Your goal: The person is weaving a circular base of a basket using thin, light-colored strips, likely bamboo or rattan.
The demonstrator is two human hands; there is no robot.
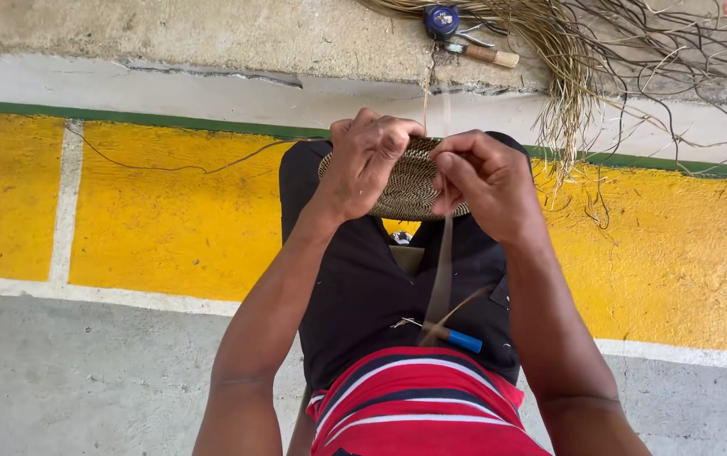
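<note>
A round woven disc (410,187) of dark and pale fibre rests on my knees, over black trousers. My left hand (363,160) grips its upper left rim, fingers curled over the edge. My right hand (482,181) pinches a thin pale fibre strand (442,270) at the disc's right rim; the strand runs down across my lap. A small tool with a blue handle (463,340) lies on my lap near my red striped shirt.
A bundle of dry straw fibres (566,59) and dark twigs lies on the concrete ledge at top right. A blue tape measure (441,19) and a wooden-handled tool (486,54) sit beside it. The floor below is painted yellow with white lines.
</note>
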